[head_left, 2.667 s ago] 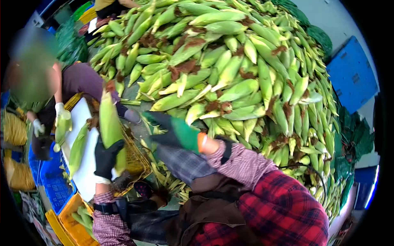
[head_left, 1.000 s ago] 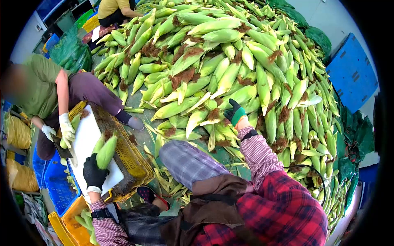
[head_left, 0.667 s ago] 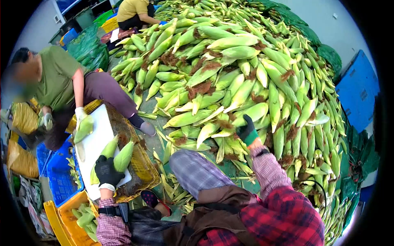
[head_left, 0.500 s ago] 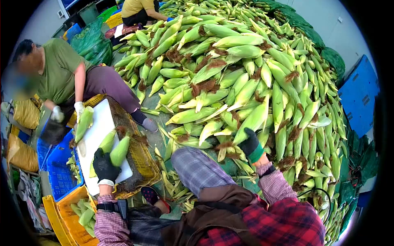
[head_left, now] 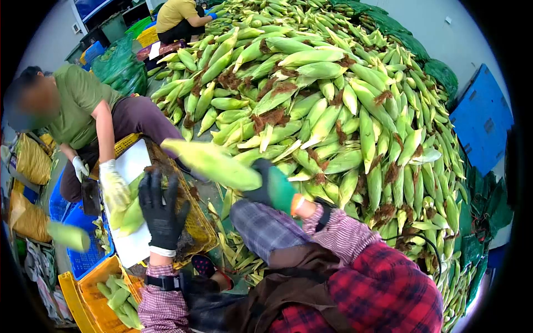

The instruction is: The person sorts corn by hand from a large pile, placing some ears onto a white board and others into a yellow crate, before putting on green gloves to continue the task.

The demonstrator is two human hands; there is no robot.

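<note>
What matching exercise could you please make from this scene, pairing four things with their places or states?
1 right hand
2 left hand
3 white board
4 orange crate

a open, fingers spread
b lies on the yellow basket
c shut on an ear of corn
d bottom left, holds trimmed ears

Pairs: 1-c, 2-a, 3-b, 4-d

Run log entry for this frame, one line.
right hand: grips corn ear | left hand: open, raised over white board | co-worker's gloved hand: on ears lying on board
</note>
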